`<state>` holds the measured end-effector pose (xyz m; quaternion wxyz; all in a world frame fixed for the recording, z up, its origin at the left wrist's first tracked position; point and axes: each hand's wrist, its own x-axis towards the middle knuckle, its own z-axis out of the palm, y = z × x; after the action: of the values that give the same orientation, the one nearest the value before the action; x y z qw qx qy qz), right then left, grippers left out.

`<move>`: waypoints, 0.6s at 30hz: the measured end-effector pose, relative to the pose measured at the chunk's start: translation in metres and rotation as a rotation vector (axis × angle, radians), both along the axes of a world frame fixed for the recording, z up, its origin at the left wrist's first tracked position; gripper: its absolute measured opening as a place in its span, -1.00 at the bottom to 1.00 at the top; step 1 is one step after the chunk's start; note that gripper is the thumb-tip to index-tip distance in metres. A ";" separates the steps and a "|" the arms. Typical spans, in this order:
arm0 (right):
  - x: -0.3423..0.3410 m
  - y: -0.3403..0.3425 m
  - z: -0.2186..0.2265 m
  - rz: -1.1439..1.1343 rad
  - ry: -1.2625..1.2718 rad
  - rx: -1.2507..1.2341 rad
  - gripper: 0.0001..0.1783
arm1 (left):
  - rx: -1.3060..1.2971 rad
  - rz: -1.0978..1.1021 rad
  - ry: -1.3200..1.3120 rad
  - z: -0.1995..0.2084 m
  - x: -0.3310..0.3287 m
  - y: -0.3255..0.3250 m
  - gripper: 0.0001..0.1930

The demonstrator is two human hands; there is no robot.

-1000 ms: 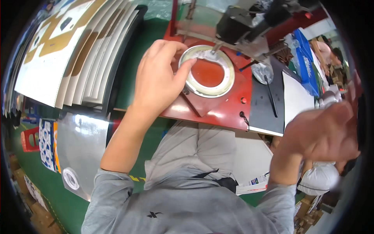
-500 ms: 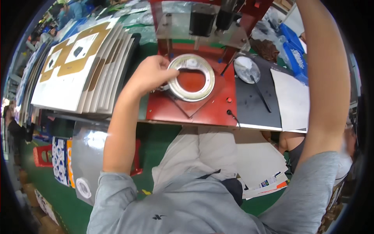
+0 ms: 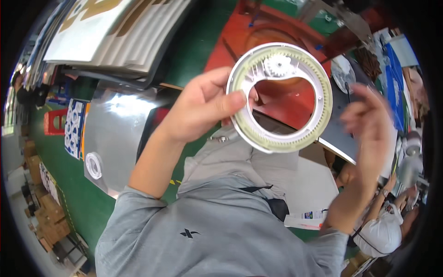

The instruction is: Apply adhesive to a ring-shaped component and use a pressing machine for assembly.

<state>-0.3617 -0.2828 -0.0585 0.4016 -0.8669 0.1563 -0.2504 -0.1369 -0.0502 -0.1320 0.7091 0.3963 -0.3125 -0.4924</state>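
Observation:
My left hand (image 3: 198, 108) grips a white plastic ring (image 3: 277, 144) by its left edge, thumb on the face and fingers behind. The ring is lifted and tilted to face me. A band of yellowish grease-like coating and fine inner teeth run round it, and a small white gear (image 3: 278, 66) sits in its upper part. Off to the right, apart from the ring, my right hand (image 3: 371, 127) is raised with blurred, spread fingers and nothing visible in it. Behind the ring lies the red base (image 3: 221, 54) of a press-like machine.
A stack of white and brown cardboard sheets (image 3: 104, 41) stands at the left. Below it is a shiny grey sheet (image 3: 115, 122), beside a red stool (image 3: 54, 122). A clear dish (image 3: 341, 74) and blue bins (image 3: 395, 90) are at the right. A co-worker (image 3: 380, 235) sits lower right.
The ring has come up off the red machine base toward me in my left hand. My right arm has dropped from its upward reach to beside the ring. The view has shifted.

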 end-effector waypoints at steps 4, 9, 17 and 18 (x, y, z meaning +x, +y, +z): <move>-0.037 0.062 -0.055 0.079 -0.121 0.795 -0.48 | 0.083 -0.036 0.019 -0.011 -0.049 -0.013 -0.61; -0.093 0.008 -0.085 -0.112 -0.336 0.998 -0.55 | 0.099 -0.248 -0.261 -0.029 -0.062 -0.017 -0.74; -0.240 -0.191 -0.149 -0.613 -0.687 1.125 -0.65 | 0.770 0.197 -0.395 -0.100 -0.030 0.085 -0.81; -0.272 -0.230 -0.168 -0.670 -0.649 1.250 -0.65 | 0.820 0.346 -0.374 -0.104 -0.020 0.101 -0.79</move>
<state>-0.6336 -0.5130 -0.2267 0.7441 -0.2697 0.3966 -0.4650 -0.1569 0.0504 -0.2363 0.4976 0.7712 -0.1439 -0.3700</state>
